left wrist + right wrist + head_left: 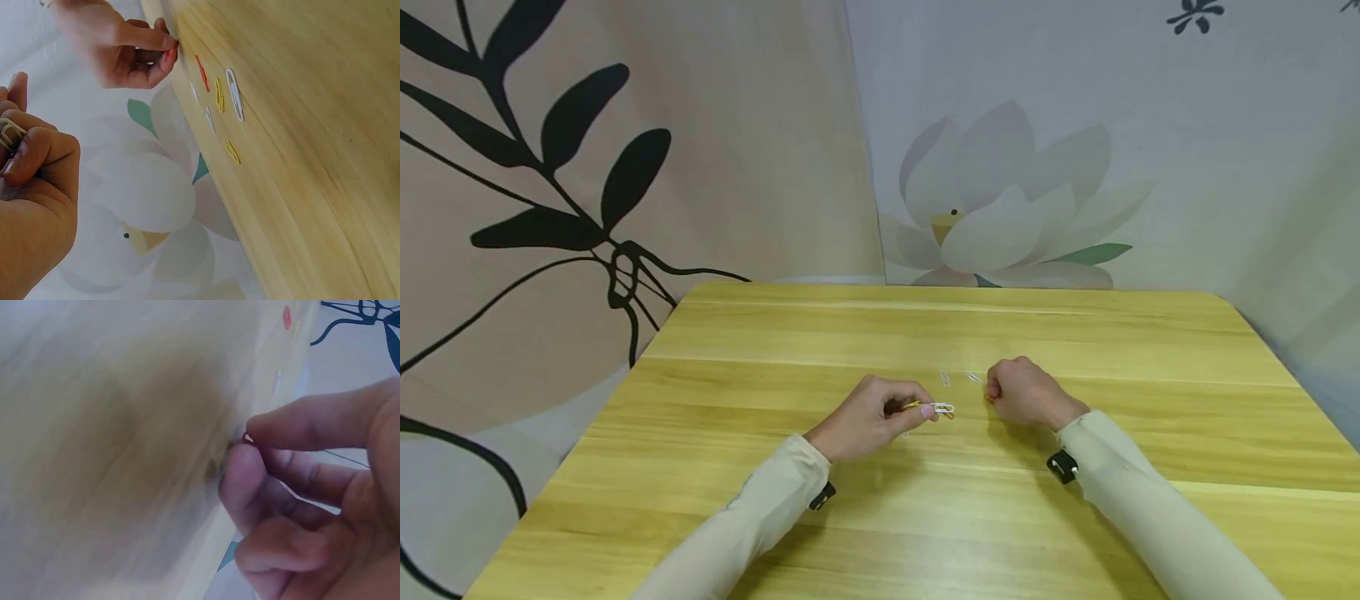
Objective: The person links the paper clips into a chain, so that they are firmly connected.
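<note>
My left hand [868, 418] pinches several paper clips between thumb and fingers; a white clip [943, 408] sticks out to the right, with orange and yellow beside it. In the left wrist view, pale wire shows at the left hand [40, 162]. My right hand [1028, 393] pinches a small red-orange clip [989, 398] just over the tabletop, to the right of two white clips. Close up in the right wrist view, a loop of the red clip [247, 439] shows between thumb and finger of the right hand [306, 500].
On the wooden table [925, 533] lie loose clips: white [945, 378] and white [973, 377] between the hands. The left wrist view shows a red clip [202, 73], a large white clip [235, 95] and yellow clips [219, 95]. A patterned cloth [760, 150] hangs behind the table.
</note>
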The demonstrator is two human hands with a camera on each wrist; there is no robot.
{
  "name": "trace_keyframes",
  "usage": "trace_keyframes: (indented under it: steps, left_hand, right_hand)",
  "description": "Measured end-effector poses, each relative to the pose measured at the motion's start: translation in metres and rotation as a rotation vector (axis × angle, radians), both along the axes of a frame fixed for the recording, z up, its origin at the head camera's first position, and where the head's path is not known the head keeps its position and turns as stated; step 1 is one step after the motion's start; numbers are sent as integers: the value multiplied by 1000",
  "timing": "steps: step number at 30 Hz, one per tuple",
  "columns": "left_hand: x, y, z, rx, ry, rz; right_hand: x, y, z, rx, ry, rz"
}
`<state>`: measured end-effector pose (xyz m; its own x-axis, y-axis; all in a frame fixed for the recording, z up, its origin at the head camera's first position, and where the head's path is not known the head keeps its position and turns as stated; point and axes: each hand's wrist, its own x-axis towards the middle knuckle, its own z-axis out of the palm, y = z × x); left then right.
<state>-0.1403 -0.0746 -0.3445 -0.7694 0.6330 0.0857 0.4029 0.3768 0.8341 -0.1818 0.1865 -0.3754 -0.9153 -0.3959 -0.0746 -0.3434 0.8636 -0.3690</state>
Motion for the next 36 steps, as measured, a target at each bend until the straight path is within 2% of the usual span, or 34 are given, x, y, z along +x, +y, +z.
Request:
trace_keyframes:
  steps: [8, 12, 19, 30, 36]
  left_hand:
    - [-1, -1, -2, -6, 2, 0]
    - [-2, -1, -4, -5, 3, -3]
    - [-2, -1, -5, -1, 3, -7]
    - [-2, -1, -10, 8, -9, -4]
    - [-4, -2, -11, 6, -10, -7]
  right_hand:
    - [3, 5, 1, -112, 31, 14]
    - [3, 6, 1, -133, 22, 20]
    - [7, 7, 3, -183, -22, -23]
    - [16, 4, 9, -265, 42, -29]
    - [22, 0, 16, -318, 38, -14]
